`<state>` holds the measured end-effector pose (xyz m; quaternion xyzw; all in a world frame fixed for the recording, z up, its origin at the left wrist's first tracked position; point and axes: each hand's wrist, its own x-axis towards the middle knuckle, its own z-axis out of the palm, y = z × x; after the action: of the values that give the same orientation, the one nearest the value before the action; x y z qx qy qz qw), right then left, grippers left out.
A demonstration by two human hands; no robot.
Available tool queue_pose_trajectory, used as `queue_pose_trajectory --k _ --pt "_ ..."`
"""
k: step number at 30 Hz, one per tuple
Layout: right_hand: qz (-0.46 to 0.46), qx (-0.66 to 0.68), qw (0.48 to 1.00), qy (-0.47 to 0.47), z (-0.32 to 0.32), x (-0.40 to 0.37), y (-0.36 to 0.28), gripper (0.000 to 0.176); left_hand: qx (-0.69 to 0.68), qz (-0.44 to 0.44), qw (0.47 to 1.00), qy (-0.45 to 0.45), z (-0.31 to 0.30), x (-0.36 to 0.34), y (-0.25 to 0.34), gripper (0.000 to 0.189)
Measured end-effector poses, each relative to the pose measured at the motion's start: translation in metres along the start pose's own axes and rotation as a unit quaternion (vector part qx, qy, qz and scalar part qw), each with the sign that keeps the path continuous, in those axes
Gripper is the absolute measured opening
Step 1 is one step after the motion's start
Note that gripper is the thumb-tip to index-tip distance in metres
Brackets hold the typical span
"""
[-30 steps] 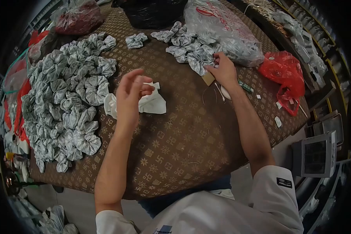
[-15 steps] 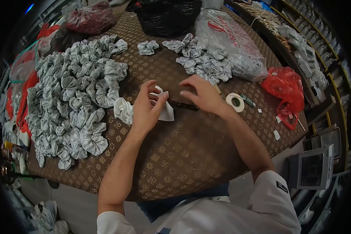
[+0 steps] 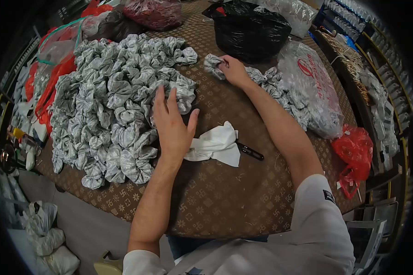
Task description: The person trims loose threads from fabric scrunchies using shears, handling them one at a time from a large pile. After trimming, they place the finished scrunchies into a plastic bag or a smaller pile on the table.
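Right hand (image 3: 233,71) gripping a grey scrunchie (image 3: 213,67) on the table (image 3: 206,197).
The left hand (image 3: 172,130), fingers spread, is at the edge of the scrunchie pile (image 3: 108,110), near a white cloth (image 3: 218,144) with a black tool (image 3: 250,151) just beside it.

The brown patterned table (image 3: 225,197) bears scrunchies (image 3: 119,105), white cloth (image 3: 218,144) and bags (image 3: 252,34).

Left of the black bag (image 3: 252,36), a dark red bag (image 3: 153,13) is cut off at the top. Below the black bag, the right hand (image 3: 236,72) partly hides a scrunchie (image 3: 212,68); the left hand (image 3: 172,130) covers some piled scrunchies (image 3: 110,105).
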<state>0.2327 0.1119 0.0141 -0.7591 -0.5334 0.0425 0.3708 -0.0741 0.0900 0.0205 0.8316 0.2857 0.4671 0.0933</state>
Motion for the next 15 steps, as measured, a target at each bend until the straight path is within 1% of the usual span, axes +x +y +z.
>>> queue_pose_trajectory --k 1,2,3,4,5,6,7,8,9,10,11,12,13,14,15 --pt "0.009 0.164 0.985 -0.048 -0.011 -0.021 -0.017 0.03 -0.007 -0.007 1.0 0.001 -0.002 0.003 0.006 0.068" --pt "0.023 0.324 0.941 -0.093 -0.023 -0.05 -0.036 0.027 -0.105 -0.029 0.994 -0.007 -0.005 0.004 0.015 0.068" --pt "0.018 0.389 0.916 -0.102 -0.032 -0.082 -0.059 0.025 -0.202 -0.052 0.978 -0.017 -0.006 0.002 0.024 0.068" --pt "0.02 0.454 0.884 -0.107 -0.041 -0.114 -0.079 0.024 -0.356 -0.168 0.918 -0.05 -0.003 -0.006 0.035 0.058" --pt "0.005 0.454 0.882 -0.128 -0.05 -0.138 -0.088 0.023 -0.464 -0.236 0.851 -0.077 -0.006 -0.008 0.046 0.049" --pt "-0.007 0.457 0.877 -0.146 -0.057 -0.162 -0.093 0.022 -0.56 -0.302 0.765 -0.104 -0.008 -0.01 0.056 0.04" --pt "0.004 0.432 0.894 -0.114 -0.063 -0.184 -0.095 0.021 -0.581 -0.314 0.736 -0.147 -0.005 -0.016 0.058 0.026" --pt "0.022 0.433 0.895 -0.108 -0.067 -0.199 -0.09 0.021 -0.598 -0.322 0.718 -0.149 -0.006 -0.018 0.062 0.025" --pt "0.037 0.437 0.896 -0.072 -0.073 -0.213 -0.084 0.022 -0.613 -0.33 0.701 -0.151 -0.005 -0.02 0.065 0.024" --pt "0.047 0.442 0.895 -0.035 -0.077 -0.223 -0.081 0.022 -0.607 -0.335 0.706 -0.143 -0.002 -0.022 0.065 0.024" --pt "0.03 0.414 0.91 0.015 -0.079 -0.229 -0.081 0.022 -0.606 -0.336 0.705 -0.152 0.001 -0.026 0.067 0.024" --pt "0.035 0.418 0.907 0.021 -0.085 -0.238 -0.085 0.022 -0.612 -0.31 0.714 -0.14 0.004 -0.03 0.068 0.023" --pt "0.092 0.415 0.905 -0.003 -0.092 -0.247 -0.09 0.022 -0.618 -0.284 0.722 -0.127 0.006 -0.033 0.069 0.022" --pt "0.147 0.411 0.9 -0.025 -0.096 -0.253 -0.093 0.022 -0.614 -0.282 0.725 -0.137 0.006 -0.035 0.071 0.022" --pt "0.153 0.417 0.896 -0.016 -0.097 -0.257 -0.095 0.022 -0.606 -0.289 0.729 -0.131 0.006 -0.037 0.076 0.021"
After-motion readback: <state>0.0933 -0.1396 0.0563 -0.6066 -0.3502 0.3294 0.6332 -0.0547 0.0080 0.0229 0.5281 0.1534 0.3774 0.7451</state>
